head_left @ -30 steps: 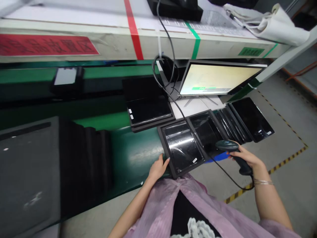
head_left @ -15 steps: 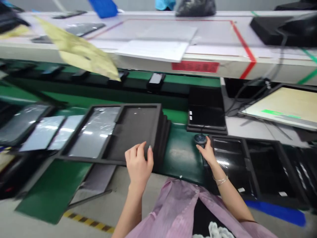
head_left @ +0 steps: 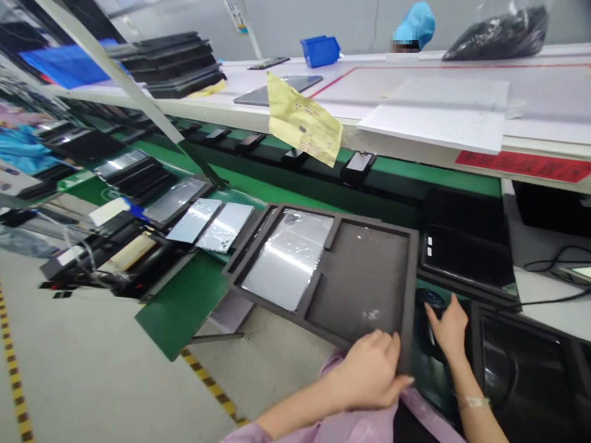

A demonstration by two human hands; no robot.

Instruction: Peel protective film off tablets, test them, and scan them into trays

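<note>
My left hand [head_left: 376,366] grips the near right corner of a dark grey foam tray [head_left: 409,271], fingers over its front edge and thumb low at the corner. In the tray's left compartment lies a silver tablet [head_left: 289,258] with a round camera patch, wrapped in clear film; the right compartment is bare. My right hand [head_left: 451,326] is closed around a dark handheld device with a round top [head_left: 430,299], standing between the tray and the dark trays at right. Its lower part is partly hidden.
Two film-covered tablets [head_left: 226,226] lie left of the tray. Behind it, a conveyor carries phones [head_left: 359,163] in holders. A dark screen [head_left: 468,255] lies at right, with a cable beside it. A yellow paper [head_left: 305,120] hangs from the white shelf [head_left: 415,138].
The view has swung left. My left hand, earlier raised above the tray's front edge, now grips its near right corner. The tray is turned and nearer me. My right hand stays at the round-topped device.
</note>
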